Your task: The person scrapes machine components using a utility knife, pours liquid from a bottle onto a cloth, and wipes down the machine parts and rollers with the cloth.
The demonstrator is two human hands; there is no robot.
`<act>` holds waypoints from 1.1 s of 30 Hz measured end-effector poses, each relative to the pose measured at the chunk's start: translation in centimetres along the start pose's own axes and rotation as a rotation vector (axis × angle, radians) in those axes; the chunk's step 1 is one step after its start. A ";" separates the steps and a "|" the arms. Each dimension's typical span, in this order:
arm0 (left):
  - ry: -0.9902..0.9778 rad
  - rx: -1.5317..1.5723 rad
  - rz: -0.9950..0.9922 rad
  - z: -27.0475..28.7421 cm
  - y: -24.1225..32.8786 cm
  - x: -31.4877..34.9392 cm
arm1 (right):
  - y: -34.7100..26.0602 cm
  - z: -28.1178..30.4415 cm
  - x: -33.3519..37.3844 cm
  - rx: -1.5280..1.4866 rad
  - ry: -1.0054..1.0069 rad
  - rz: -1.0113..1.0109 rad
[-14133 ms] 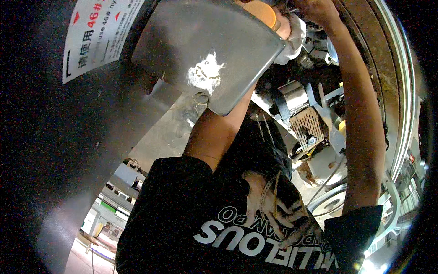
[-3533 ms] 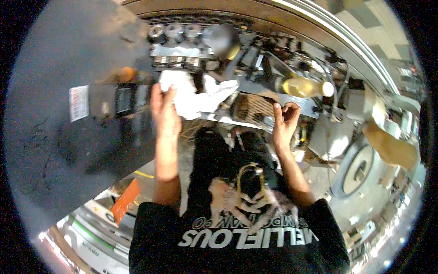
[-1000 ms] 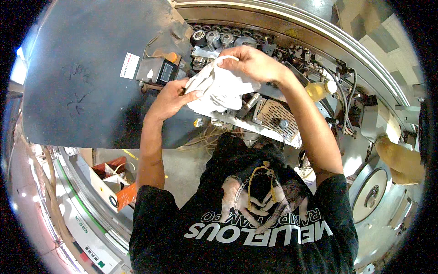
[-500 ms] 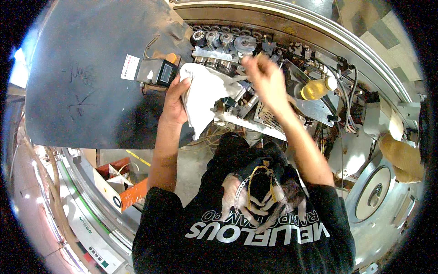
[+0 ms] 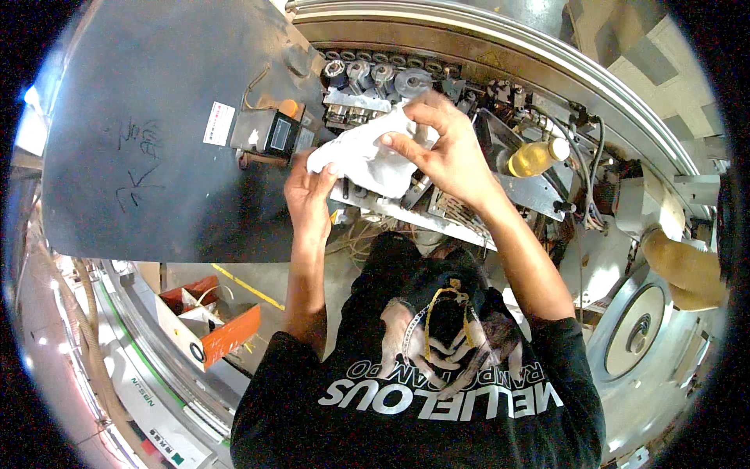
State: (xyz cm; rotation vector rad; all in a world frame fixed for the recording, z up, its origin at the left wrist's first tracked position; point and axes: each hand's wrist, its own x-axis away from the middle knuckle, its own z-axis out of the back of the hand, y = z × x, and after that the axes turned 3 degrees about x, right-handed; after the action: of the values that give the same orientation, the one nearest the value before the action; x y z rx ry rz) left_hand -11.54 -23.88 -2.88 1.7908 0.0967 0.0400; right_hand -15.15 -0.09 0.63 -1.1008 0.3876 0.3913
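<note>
A crumpled white cloth (image 5: 367, 156) is stretched between my two hands, above the open workings of a machine (image 5: 355, 98). My left hand (image 5: 310, 191) pinches its left end, thumb on top. At the upper right end, my right hand (image 5: 445, 141) grips the cloth between thumb and fingers. The cloth covers part of the metal rollers and plates beneath it. Left of the cloth, a small box with a dark display (image 5: 281, 133) sits on the machine's dark panel.
To the right, a bottle of yellow liquid (image 5: 537, 159) leans among cables (image 5: 598, 168) and metal parts. A wide dark panel (image 5: 156, 180) fills the left side. An orange-sided box (image 5: 232, 334) stands low at left, and a round disc (image 5: 638, 332) at lower right.
My right hand has come down and left and taken hold of the cloth. The cloth, hanging from my left hand before, is now spread sideways between both hands.
</note>
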 end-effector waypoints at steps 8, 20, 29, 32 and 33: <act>-0.004 -0.160 -0.557 -1.9 10.7 -1.3 | -8.7 4.6 -5.8 -0.200 -0.148 0.072; -0.345 0.300 0.411 -1.1 7.0 -4.3 | -0.6 2.2 -5.3 -0.872 -0.281 -0.625; -0.225 0.325 0.634 -2.2 0.2 -4.9 | 5.2 4.2 -0.4 -0.326 -0.488 -0.725; -0.104 0.116 0.491 -2.6 -2.5 -4.0 | 6.4 3.6 1.3 0.026 -0.394 -0.615; -0.128 0.101 0.429 -3.2 -2.7 -3.6 | 5.3 3.9 1.2 0.220 -0.386 -0.613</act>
State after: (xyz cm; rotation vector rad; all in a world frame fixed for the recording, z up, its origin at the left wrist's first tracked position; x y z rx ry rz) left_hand -15.47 -20.47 -4.75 1.8820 -0.3839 0.2300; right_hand -16.27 5.72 -2.53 -0.8512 -0.2470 0.0085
